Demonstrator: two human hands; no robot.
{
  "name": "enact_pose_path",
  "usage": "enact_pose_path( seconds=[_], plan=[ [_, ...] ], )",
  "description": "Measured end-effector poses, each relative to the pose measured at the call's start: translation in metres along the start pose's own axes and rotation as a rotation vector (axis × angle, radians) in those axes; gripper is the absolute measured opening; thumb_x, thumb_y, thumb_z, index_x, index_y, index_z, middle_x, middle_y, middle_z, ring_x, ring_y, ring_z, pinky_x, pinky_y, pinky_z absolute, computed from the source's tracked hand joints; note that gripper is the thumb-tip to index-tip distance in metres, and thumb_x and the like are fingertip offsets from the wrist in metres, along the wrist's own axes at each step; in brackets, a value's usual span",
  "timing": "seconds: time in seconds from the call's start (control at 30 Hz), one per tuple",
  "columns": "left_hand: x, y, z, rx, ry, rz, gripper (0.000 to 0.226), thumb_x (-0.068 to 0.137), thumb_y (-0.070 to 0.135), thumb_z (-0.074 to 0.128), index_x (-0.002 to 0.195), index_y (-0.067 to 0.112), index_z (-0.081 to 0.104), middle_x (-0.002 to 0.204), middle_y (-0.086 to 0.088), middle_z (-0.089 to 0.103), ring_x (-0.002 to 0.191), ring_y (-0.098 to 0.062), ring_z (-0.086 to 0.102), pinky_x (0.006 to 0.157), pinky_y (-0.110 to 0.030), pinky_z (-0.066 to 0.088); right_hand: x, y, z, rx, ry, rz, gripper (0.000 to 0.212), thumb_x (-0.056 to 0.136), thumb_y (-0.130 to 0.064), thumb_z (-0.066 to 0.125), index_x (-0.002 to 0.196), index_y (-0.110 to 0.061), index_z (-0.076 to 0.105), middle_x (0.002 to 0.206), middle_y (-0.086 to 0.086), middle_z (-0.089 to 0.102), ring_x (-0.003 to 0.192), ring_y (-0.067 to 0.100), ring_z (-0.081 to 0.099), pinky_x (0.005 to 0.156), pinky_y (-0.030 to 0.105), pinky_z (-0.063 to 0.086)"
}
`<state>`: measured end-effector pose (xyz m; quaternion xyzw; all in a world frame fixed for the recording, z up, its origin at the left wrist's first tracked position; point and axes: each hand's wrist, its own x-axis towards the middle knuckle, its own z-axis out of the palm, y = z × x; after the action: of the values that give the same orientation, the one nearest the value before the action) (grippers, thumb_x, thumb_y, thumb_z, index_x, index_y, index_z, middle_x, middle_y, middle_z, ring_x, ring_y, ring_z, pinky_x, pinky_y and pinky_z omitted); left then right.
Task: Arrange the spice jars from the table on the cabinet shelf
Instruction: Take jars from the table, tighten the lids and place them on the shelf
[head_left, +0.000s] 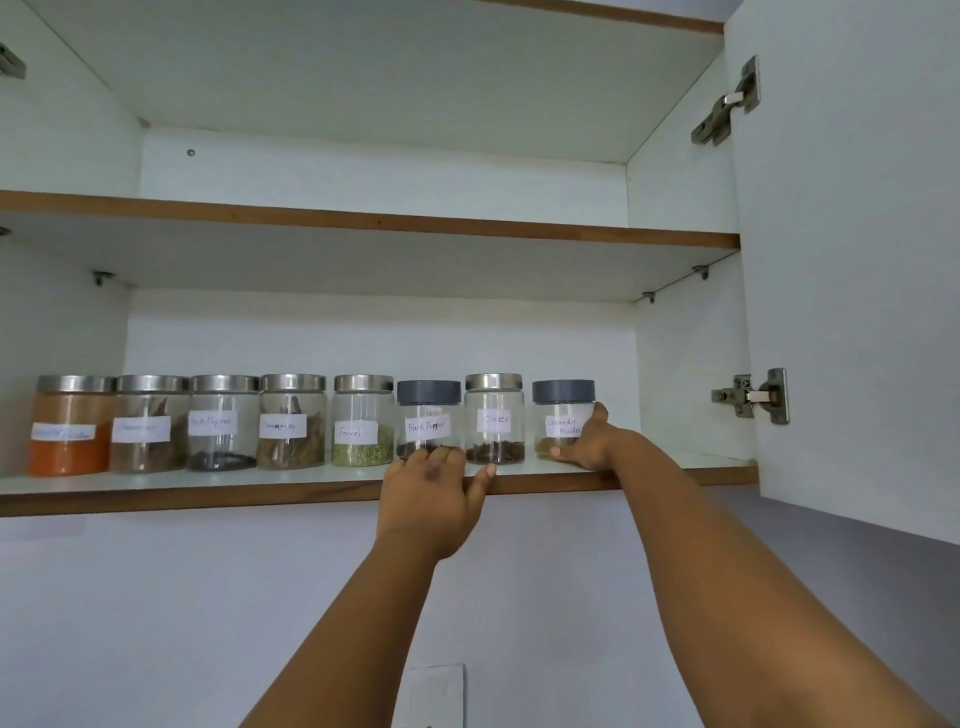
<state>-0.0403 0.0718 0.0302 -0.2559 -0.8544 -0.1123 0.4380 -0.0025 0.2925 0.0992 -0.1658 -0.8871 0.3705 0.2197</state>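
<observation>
The right hand (584, 441) is cupping the coriander jar (563, 421) loosely, apparently aligning it with the row. The left hand (434, 491), open and empty, is resting fingertips below the black pepper jar (428, 421) on the shelf (208, 499).

Two leftmost jar labels (63, 432) blurred, unreadable; coriander jar (558, 422) partly hidden by right hand (589, 439).

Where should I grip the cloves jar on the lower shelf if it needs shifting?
Grip the cloves jar by its steel lid or upper glass, coming straight in from the front. It stands upright with the black pepper jar and coriander jar close on either side, so side access looks tight. The left hand rests at the shelf edge, nearest it; the right hand holds the coriander jar.
</observation>
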Motion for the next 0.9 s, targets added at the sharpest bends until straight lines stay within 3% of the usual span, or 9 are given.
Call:
enact_pose_path(
  seconds=[0.33, 0.9],
  plan=[
    [-0.0013, 0.0009, -0.0053, -0.014, -0.055, -0.004, 0.056, 0.098, 0.059, 0.02, 0.108, 0.019, 0.058, 0.11, 0.001, 0.064, 0.104, -0.021, 0.055, 0.085, -0.035, 0.036, -0.0019, 0.0044, 0.0026, -0.055, 0.049, -0.012, 0.095, 0.087, -0.033, 0.069, 0.15, -0.009, 0.003, 0.142, 0.017, 0.042, 0.13, 0.032, 0.043, 0.111, 0.042, 0.033],
    [0.0001, 0.0004, -0.0074, -0.01, -0.087, 0.004, 0.058, 0.098, 0.058, 0.019, 0.113, 0.018, 0.058, 0.117, -0.002, 0.062, 0.111, -0.024, 0.053, 0.091, -0.039, 0.039, -0.0038, 0.0058, 0.0027, -0.078, 0.047, -0.043, 0.086, 0.087, -0.036, 0.069, 0.147, -0.007, 0.015, 0.142, 0.014, 0.042, 0.13, 0.03, 0.043, 0.107, 0.039, 0.034]
  ],
)
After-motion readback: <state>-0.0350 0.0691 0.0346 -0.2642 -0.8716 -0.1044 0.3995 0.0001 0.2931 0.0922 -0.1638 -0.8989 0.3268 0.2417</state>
